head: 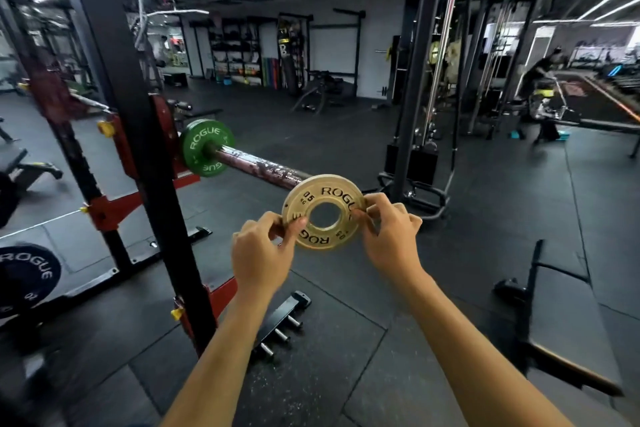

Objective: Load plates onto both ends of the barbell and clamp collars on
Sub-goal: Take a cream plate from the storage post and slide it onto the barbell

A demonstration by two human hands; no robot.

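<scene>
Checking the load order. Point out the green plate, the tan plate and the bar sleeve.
green plate (pixel 201 152): head view, on its lettered face, left of the hub.
tan plate (pixel 337 191): head view, on its upper face at the lettering.
bar sleeve (pixel 263 168): head view, mid-length on the bare sleeve between the plates.

A person's left hand (pixel 258 248) and right hand (pixel 389 230) pinch opposite edges of a small tan plate (pixel 323 212) marked "ROGUE" and "0.5", held upright just at the tip of a barbell sleeve (pixel 258 167). A green plate (pixel 207 147) sits farther along the sleeve, beside the black-and-red rack (pixel 152 163). A black plate (pixel 26 279) rests at lower left above the rubber floor (pixel 346 374).
</scene>
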